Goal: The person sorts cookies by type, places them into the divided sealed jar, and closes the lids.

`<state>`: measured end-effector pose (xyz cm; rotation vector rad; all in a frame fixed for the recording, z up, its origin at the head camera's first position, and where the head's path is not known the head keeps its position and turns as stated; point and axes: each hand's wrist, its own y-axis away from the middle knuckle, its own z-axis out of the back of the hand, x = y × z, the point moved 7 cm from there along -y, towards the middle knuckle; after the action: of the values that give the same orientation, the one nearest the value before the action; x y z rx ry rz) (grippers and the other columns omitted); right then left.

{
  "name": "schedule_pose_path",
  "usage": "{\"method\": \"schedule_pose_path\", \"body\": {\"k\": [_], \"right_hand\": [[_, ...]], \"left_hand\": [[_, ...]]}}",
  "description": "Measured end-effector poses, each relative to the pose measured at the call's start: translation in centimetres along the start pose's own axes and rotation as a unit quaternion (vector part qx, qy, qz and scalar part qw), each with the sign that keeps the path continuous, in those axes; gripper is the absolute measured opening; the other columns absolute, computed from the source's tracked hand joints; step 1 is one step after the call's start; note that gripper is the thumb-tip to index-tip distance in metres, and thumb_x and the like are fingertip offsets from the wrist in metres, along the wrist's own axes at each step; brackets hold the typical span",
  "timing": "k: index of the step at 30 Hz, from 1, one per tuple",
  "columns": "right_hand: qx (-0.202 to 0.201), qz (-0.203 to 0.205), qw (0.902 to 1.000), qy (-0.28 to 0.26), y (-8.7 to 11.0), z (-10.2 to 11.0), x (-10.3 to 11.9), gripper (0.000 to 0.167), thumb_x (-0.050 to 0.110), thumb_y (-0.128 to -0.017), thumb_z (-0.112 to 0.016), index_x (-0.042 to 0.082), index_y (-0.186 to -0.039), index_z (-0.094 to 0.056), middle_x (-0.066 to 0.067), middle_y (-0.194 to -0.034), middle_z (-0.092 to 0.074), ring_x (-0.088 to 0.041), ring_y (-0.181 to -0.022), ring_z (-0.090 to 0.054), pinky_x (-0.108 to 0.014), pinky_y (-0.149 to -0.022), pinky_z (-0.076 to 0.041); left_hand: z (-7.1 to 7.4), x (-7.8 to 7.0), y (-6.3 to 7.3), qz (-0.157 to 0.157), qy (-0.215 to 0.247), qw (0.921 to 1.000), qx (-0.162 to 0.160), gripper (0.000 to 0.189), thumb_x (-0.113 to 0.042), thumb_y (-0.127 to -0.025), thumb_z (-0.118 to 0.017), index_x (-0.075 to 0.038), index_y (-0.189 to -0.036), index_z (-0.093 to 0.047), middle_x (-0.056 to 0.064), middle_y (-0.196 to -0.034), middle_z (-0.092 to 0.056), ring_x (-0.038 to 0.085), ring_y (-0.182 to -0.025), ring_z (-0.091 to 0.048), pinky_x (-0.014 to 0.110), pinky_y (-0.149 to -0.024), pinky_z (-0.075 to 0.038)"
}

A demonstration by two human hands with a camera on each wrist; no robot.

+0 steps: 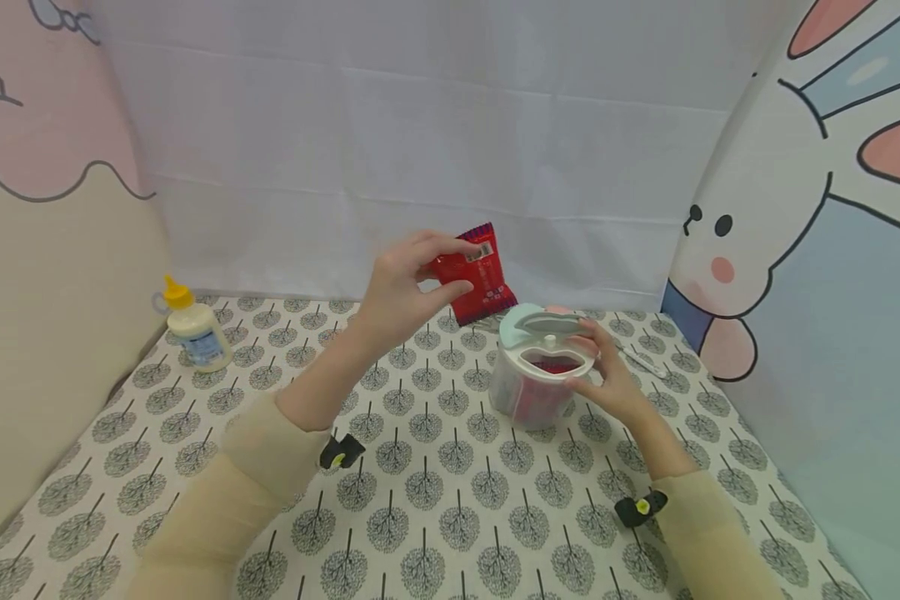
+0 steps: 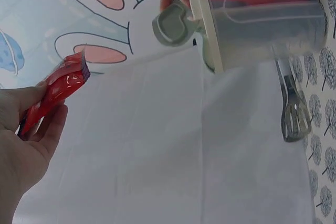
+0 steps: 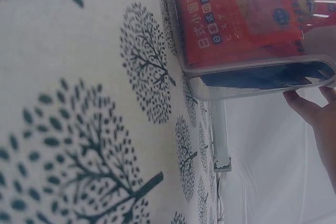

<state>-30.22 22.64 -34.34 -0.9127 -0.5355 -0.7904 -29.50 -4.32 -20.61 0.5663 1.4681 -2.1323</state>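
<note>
My left hand (image 1: pixel 408 287) pinches a red snack packet (image 1: pixel 482 279) between thumb and fingers, held up in the air left of a clear plastic storage canister (image 1: pixel 536 396). In the left wrist view the same packet (image 2: pixel 60 85) appears edge-on. The canister stands on the cloth with one flap of its pale green and white lid (image 2: pixel 173 23) raised, leaving an opening. My right hand (image 1: pixel 607 375) grips the canister at its right side near the lid. Through the canister wall, red biscuit packets (image 3: pixel 236 19) show inside.
A glue bottle (image 1: pixel 198 333) with a yellow cap stands at the back left. Behind the canister lies a slotted metal utensil (image 2: pixel 295 116), and a white-handled tool (image 1: pixel 641 360) lies to its right. Tree-patterned cloth (image 1: pixel 420 500) covers the table; curtains (image 1: pixel 420 150) hang around it.
</note>
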Motion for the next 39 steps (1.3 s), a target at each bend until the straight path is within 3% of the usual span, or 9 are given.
{"method": "schedule_pose_path", "body": {"k": [2,6,9,18,23,28,33,39], "right_hand": [[-0.001,-0.003,1.0000,0.002,0.0,0.0,0.0,0.088,-0.015,-0.070,-0.067,0.000,-0.143,-0.019,-0.002,-0.132,-0.040,0.004,-0.120,-0.038,-0.033,-0.102,-0.039],[-0.001,-0.021,0.9998,0.001,0.0,-0.1,-0.2,0.087,-0.014,-0.072,-0.066,0.002,-0.143,-0.019,-0.019,-0.132,-0.043,0.008,-0.120,-0.035,-0.063,-0.102,-0.032],[0.000,-0.029,0.9996,-0.001,0.0,-0.2,-0.3,0.086,-0.014,-0.073,-0.064,0.002,-0.144,-0.019,-0.026,-0.129,-0.044,0.010,-0.119,-0.036,-0.069,-0.102,-0.027],[0.004,-0.034,0.9993,-0.016,-0.3,-0.5,-0.6,0.085,-0.010,-0.075,-0.065,0.006,-0.145,-0.020,-0.002,-0.143,-0.032,0.006,-0.125,-0.030,-0.070,-0.102,-0.026],[0.007,-0.033,0.9992,-0.022,-0.3,-0.7,-0.7,0.085,-0.010,-0.076,-0.065,0.008,-0.146,-0.019,0.015,-0.138,-0.030,0.003,-0.127,-0.030,-0.071,-0.101,-0.026],[0.004,-0.021,0.9996,-0.017,-0.3,-0.8,-0.4,0.085,-0.012,-0.075,-0.064,0.005,-0.145,-0.019,0.018,-0.137,-0.030,0.002,-0.128,-0.029,-0.072,-0.100,-0.026],[0.004,-0.017,0.9998,-0.012,-0.2,-0.6,-0.3,0.085,-0.011,-0.076,-0.065,0.005,-0.145,-0.017,0.017,-0.139,-0.028,0.006,-0.127,-0.026,-0.072,-0.100,-0.026],[0.010,0.004,0.9998,-0.015,-0.1,-0.4,-0.4,0.084,-0.006,-0.078,-0.067,0.003,-0.144,-0.016,0.019,-0.137,-0.030,0.006,-0.126,-0.031,-0.072,-0.098,-0.028]], "left_hand": [[-1.2,0.0,-0.1,-0.006,0.010,0.9999,0.002,0.036,0.000,-0.078,-0.074,-0.004,-0.113,-0.066,0.004,-0.110,-0.064,0.011,-0.088,-0.061,0.023,-0.079,-0.056],[-3.9,0.4,-0.1,-0.020,0.019,0.9994,0.022,0.037,0.000,-0.078,-0.073,-0.004,-0.114,-0.065,0.005,-0.111,-0.063,0.011,-0.091,-0.062,0.022,-0.078,-0.055],[-6.0,0.9,0.0,-0.036,0.011,0.9985,0.039,0.036,0.000,-0.079,-0.073,-0.004,-0.114,-0.064,0.007,-0.111,-0.063,0.012,-0.094,-0.062,0.020,-0.078,-0.055],[-10.4,3.0,0.9,-0.078,-0.029,0.9950,0.055,0.035,0.001,-0.078,-0.072,-0.006,-0.112,-0.065,0.008,-0.109,-0.065,0.013,-0.097,-0.062,0.012,-0.081,-0.051],[-12.2,4.6,1.7,-0.061,-0.041,0.9937,0.085,0.036,0.001,-0.079,-0.071,-0.006,-0.113,-0.064,0.008,-0.113,-0.064,0.017,-0.101,-0.062,0.010,-0.083,-0.049],[-13.2,5.7,2.5,-0.041,-0.066,0.9881,0.133,0.036,-0.002,-0.080,-0.071,-0.007,-0.115,-0.063,0.007,-0.117,-0.065,0.019,-0.105,-0.062,0.011,-0.086,-0.048],[-14.0,5.7,3.1,-0.056,-0.082,0.9789,0.179,0.037,-0.007,-0.080,-0.073,-0.006,-0.115,-0.063,0.006,-0.116,-0.065,0.016,-0.106,-0.061,0.011,-0.087,-0.047],[-15.4,5.5,4.0,-0.108,-0.182,0.9483,0.236,0.042,-0.025,-0.080,-0.074,-0.010,-0.119,-0.063,0.001,-0.116,-0.064,0.014,-0.114,-0.054,0.019,-0.106,-0.035]]}}
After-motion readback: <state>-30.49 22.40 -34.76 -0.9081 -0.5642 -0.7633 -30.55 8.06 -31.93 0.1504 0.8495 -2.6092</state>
